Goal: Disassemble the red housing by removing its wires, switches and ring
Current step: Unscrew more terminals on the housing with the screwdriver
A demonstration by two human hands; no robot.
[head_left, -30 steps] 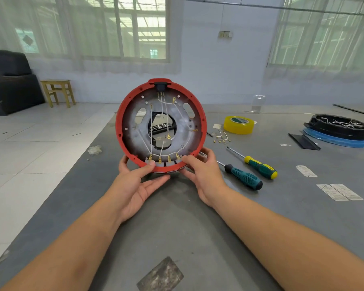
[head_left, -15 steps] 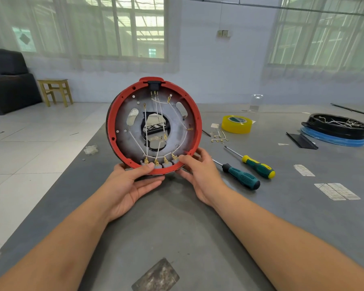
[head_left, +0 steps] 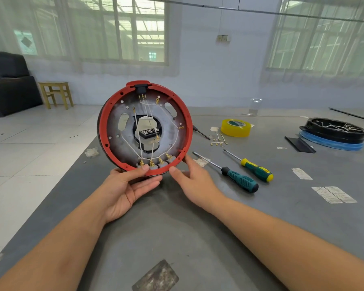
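Observation:
The red housing (head_left: 102,131) stands on edge above the grey table, its open side facing me. Inside it, white wires (head_left: 137,127) with brass terminals run from a black socket (head_left: 142,89) at the top down to a row of grey switches (head_left: 156,165) at the bottom. My left hand (head_left: 126,187) holds the bottom rim, thumb on the front and fingers underneath. My right hand (head_left: 194,181) lies at the lower right rim with fairly straight fingers, only the fingertips touching it.
Two green-handled screwdrivers (head_left: 240,180) (head_left: 256,170) lie right of the housing. Behind them are loose brass-tipped wires (head_left: 218,140), a thin screwdriver (head_left: 201,132) and yellow tape (head_left: 235,128). A black round part on a blue ring (head_left: 334,131) sits far right. The table edge runs along the left.
The housing has shifted left and turned slightly. My right hand has loosened from gripping the rim to touching it with its fingertips. My left hand still holds the bottom.

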